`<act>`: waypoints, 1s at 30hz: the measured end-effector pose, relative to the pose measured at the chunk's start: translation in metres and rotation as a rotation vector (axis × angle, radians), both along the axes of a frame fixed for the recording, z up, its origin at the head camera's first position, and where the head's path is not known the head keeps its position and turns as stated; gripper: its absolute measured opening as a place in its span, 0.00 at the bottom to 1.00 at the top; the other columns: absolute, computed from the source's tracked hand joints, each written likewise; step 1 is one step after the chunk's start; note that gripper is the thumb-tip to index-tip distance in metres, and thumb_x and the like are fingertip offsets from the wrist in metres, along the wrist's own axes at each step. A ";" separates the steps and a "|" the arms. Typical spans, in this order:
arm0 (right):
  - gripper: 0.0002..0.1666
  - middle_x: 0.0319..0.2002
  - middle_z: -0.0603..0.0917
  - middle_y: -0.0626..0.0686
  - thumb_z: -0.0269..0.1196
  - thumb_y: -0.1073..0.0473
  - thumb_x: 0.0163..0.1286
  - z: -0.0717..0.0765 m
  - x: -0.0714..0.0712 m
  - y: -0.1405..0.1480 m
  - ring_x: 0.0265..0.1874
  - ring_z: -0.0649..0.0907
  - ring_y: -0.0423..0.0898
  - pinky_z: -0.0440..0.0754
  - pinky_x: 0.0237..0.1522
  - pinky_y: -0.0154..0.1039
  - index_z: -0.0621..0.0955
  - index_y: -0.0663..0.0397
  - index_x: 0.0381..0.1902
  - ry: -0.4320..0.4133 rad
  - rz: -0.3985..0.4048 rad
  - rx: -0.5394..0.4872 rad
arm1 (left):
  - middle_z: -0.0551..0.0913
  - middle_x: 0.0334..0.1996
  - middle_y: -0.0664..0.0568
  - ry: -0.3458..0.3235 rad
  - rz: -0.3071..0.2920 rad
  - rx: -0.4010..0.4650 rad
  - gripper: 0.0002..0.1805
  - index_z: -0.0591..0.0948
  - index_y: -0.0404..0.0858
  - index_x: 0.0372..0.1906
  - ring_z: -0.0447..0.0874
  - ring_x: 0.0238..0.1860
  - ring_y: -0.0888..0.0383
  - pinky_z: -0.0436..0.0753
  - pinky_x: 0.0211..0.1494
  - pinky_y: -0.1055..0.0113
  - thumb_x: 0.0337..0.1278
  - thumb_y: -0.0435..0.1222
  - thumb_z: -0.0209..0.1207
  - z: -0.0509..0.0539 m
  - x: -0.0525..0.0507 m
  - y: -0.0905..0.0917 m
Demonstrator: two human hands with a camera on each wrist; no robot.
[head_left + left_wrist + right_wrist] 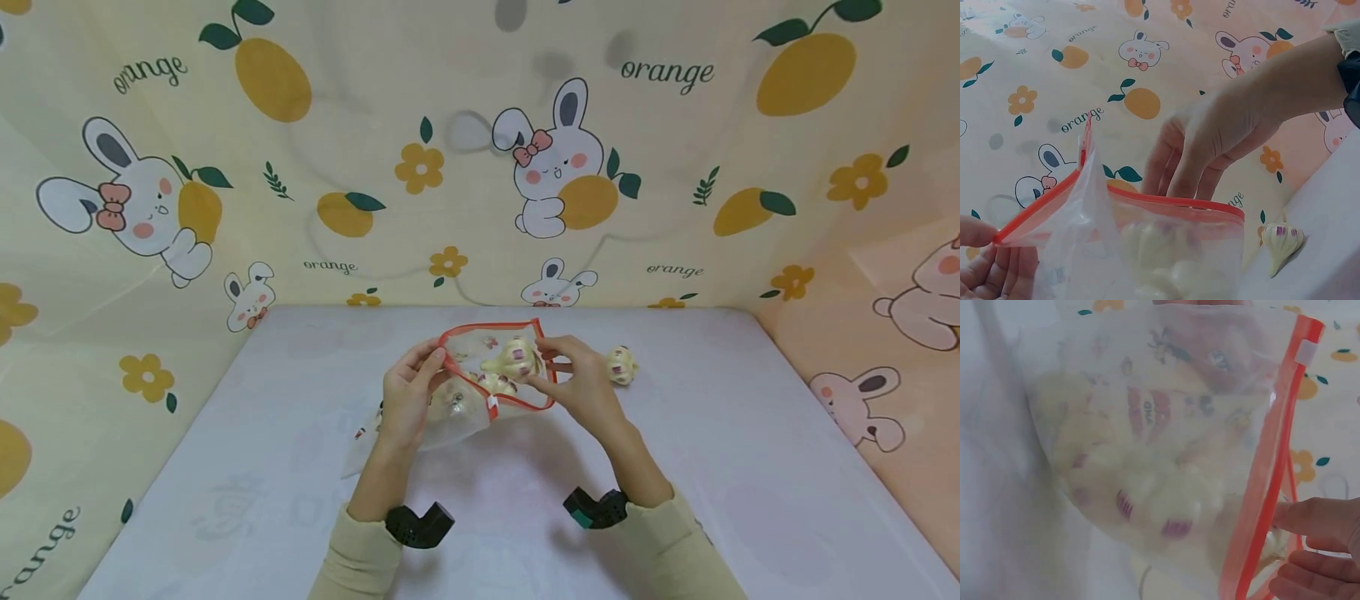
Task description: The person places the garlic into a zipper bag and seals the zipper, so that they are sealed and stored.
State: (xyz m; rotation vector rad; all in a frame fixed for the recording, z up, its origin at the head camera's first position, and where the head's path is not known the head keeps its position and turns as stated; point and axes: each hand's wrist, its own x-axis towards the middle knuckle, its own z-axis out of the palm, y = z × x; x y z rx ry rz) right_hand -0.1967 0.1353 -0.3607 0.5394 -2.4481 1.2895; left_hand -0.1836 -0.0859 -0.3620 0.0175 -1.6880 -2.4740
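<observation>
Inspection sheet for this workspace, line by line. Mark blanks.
Surface: pale tabletop, bag and one bulb lying apart on it.
Job's things: red-edged translucent bag, mouth open; several garlic bulbs inside, exact count unclear; loose bulb on the table, right of the bag.
Clutter: nothing seen.
Grippers: left hand pinches the bag's rim; right hand reaches in at the mouth beside a bulb, grip unclear.
Cables: nothing seen.
Surroundings: backdrop printed with rabbits, oranges and flowers; black wrist devices on both arms.
</observation>
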 end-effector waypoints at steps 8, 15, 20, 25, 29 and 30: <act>0.26 0.41 0.84 0.64 0.75 0.66 0.50 -0.010 0.002 0.008 0.42 0.84 0.57 0.87 0.43 0.49 0.81 0.68 0.48 -0.013 -0.125 -0.026 | 0.82 0.31 0.64 0.011 0.005 0.007 0.17 0.72 0.19 0.55 0.80 0.34 0.69 0.83 0.42 0.78 0.66 0.27 0.51 0.002 0.002 0.000; 0.31 0.45 0.86 0.64 0.70 0.54 0.59 -0.021 -0.004 0.012 0.44 0.86 0.57 0.87 0.45 0.48 0.78 0.68 0.55 -0.259 -0.140 0.080 | 0.82 0.30 0.63 0.017 0.005 0.008 0.16 0.72 0.19 0.54 0.80 0.32 0.69 0.83 0.41 0.78 0.65 0.26 0.51 0.004 0.002 -0.001; 0.30 0.41 0.87 0.64 0.70 0.52 0.60 -0.021 -0.007 0.005 0.40 0.87 0.55 0.87 0.40 0.44 0.79 0.67 0.53 -0.314 -0.124 0.077 | 0.82 0.31 0.62 0.009 -0.036 -0.077 0.16 0.74 0.20 0.54 0.80 0.32 0.69 0.83 0.41 0.78 0.66 0.27 0.52 0.005 0.005 -0.005; 0.28 0.40 0.88 0.63 0.68 0.52 0.61 -0.019 -0.008 -0.002 0.37 0.88 0.54 0.87 0.40 0.42 0.80 0.66 0.53 -0.310 -0.091 0.066 | 0.81 0.33 0.58 -0.025 -0.062 -0.216 0.16 0.75 0.23 0.55 0.79 0.31 0.68 0.82 0.40 0.79 0.66 0.28 0.53 0.007 0.008 -0.009; 0.21 0.36 0.88 0.65 0.61 0.56 0.69 -0.019 -0.007 -0.006 0.32 0.88 0.54 0.85 0.34 0.34 0.80 0.68 0.52 -0.290 -0.035 0.035 | 0.80 0.29 0.61 -0.075 -0.053 -0.296 0.15 0.78 0.25 0.52 0.79 0.28 0.68 0.82 0.37 0.79 0.64 0.30 0.56 0.009 0.009 -0.010; 0.20 0.36 0.88 0.65 0.59 0.57 0.70 -0.019 -0.007 -0.006 0.31 0.88 0.54 0.84 0.32 0.33 0.80 0.68 0.52 -0.291 -0.026 0.020 | 0.80 0.27 0.62 -0.086 -0.050 -0.318 0.14 0.79 0.26 0.50 0.78 0.26 0.68 0.82 0.35 0.79 0.64 0.31 0.57 0.009 0.009 -0.010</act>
